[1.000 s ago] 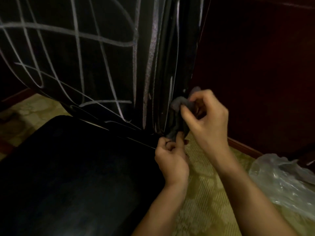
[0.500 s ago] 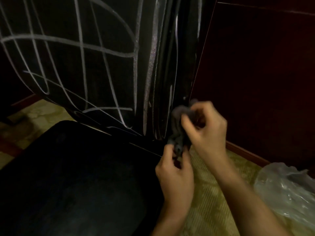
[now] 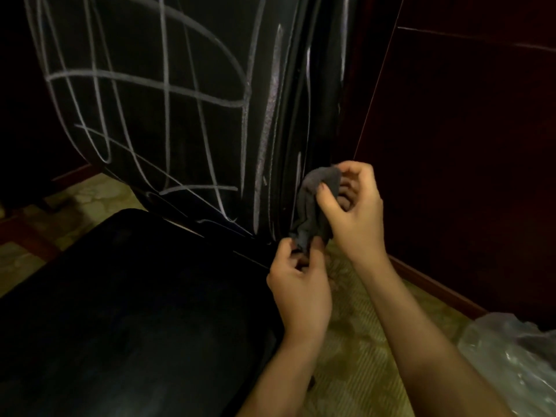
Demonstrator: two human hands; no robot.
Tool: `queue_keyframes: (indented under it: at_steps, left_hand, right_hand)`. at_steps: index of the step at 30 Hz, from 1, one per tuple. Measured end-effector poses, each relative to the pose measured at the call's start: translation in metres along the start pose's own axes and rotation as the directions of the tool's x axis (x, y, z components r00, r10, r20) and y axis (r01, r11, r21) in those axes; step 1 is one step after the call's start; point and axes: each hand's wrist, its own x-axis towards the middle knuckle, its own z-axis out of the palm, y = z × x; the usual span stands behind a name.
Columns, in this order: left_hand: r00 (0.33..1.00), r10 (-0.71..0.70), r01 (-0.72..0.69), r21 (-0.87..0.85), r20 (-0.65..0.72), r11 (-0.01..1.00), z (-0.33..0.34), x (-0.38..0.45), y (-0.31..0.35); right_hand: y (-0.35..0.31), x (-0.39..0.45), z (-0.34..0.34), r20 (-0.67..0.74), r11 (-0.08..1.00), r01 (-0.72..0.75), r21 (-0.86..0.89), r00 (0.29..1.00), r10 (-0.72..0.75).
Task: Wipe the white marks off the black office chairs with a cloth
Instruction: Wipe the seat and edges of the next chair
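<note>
From the head view we look down at a black chair [image 3: 135,311] whose seat fills the lower left and whose upright backrest [image 3: 180,100] rises at the top. White marks [image 3: 168,88], a loose grid of chalky lines and curves, cover the backrest from its left edge to its right side, with a few thin streaks down the right rim. The seat looks dark and we can make out no marks on it. At the backrest's lower right corner we hold a grey cloth [image 3: 316,206] bunched between both hands, just beside the rim. Our right hand [image 3: 352,212] pinches the upper part of the cloth between thumb and curled fingers. Our left hand [image 3: 301,284], below it, pinches the lower end with its fingertips. We cannot tell whether the cloth touches the chair. A patterned yellow floor [image 3: 361,341] lies beneath, a dark wood panel [image 3: 466,176] stands to the right, and a clear plastic bag [image 3: 511,356] sits at lower right. We judge the wiping barely begun: nearly all the backrest marks remain
</note>
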Motion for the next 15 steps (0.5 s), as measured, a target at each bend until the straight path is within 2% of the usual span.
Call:
queue_keyframes:
  at_steps: [4,8,15]
  left_hand:
    - [0.988,-0.147,0.142,-0.108,-0.043,0.984,0.004,-0.001,-0.005]
    - [0.945,-0.321,0.292,-0.282,-0.059,0.914,0.005,-0.012,-0.008]
    - [0.909,-0.413,0.401,-0.398,0.060,0.825,-0.006,-0.038,-0.016]
  right_hand:
    - [-0.002,-0.002,0.000,-0.020,1.000,0.019,-0.014,1.000,-0.019]
    - [-0.008,-0.018,-0.006,-0.024,0.999,0.022,-0.049,0.999,-0.023]
    - [-0.032,-0.065,-0.015,-0.141,1.000,0.026,-0.015,0.990,-0.027]
